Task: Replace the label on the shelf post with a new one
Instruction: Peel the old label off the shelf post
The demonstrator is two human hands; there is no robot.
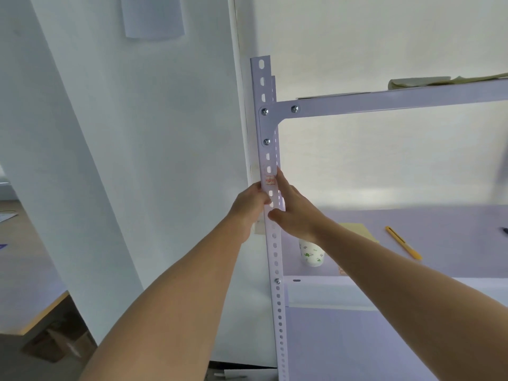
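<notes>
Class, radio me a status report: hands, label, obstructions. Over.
Left hand grips post by label. Right hand flat along post, fingertips beside label. Label stuck on post. Nothing blocking it.

Of the person, only two forearms and hands show. The forearms are bare along their whole visible length. The left hand (250,200) and right hand (296,213) are bare too.

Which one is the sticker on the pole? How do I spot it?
Find the tall white shelf post with holes down it. Partway up, the left hand and right hand meet on it, and the label sits between them. It is the only patch with red print on the plain white metal.
</notes>
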